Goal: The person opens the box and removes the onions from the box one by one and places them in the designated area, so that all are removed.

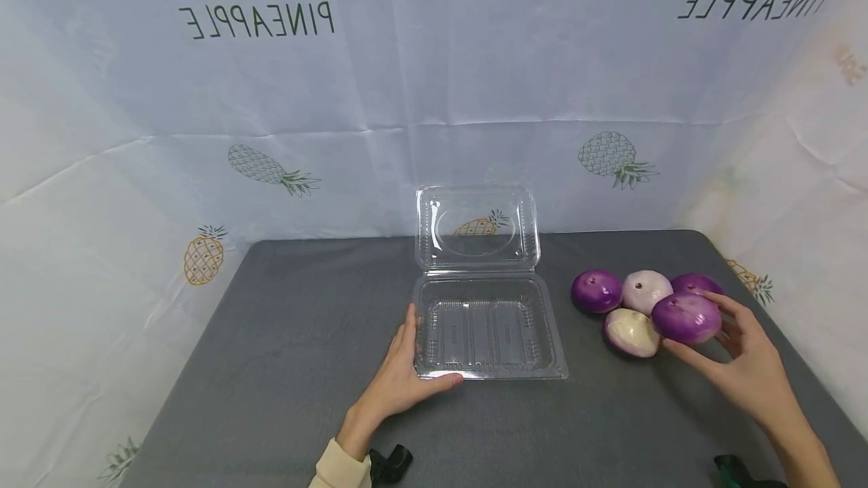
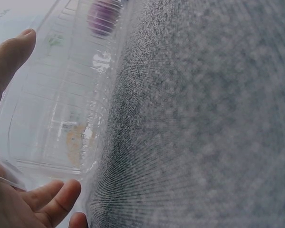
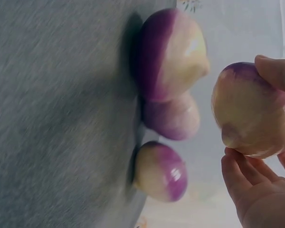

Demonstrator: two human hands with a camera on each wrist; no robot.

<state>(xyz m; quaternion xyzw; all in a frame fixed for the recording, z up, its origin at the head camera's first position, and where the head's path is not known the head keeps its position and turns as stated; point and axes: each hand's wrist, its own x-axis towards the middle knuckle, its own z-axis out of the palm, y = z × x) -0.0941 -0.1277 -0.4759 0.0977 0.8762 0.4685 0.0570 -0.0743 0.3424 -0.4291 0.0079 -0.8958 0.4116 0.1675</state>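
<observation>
A clear plastic clamshell box (image 1: 557, 364) stands with its lid raised at the back. My left hand (image 1: 400, 379) rests against its near left corner, fingers straight along the left side and thumb along the front edge. In the left wrist view, the thumb (image 2: 14, 54) and fingertips frame the clear wall. My right hand (image 1: 749, 352) holds a glossy purple-and-white turnip (image 1: 686, 318) between thumb and fingers. The right wrist view shows this turnip (image 3: 251, 111) raised off the table. Beside it lie several more turnips, including a pale-topped one (image 1: 632, 332) and a purple one (image 1: 597, 291).
A dark grey table (image 1: 298, 345) lies under everything. Behind it hangs a pale cloth (image 1: 461, 81) printed with pineapples, against which the box's lid (image 1: 478, 228) stands. The turnip group sits to the right of the box, near the table's right edge.
</observation>
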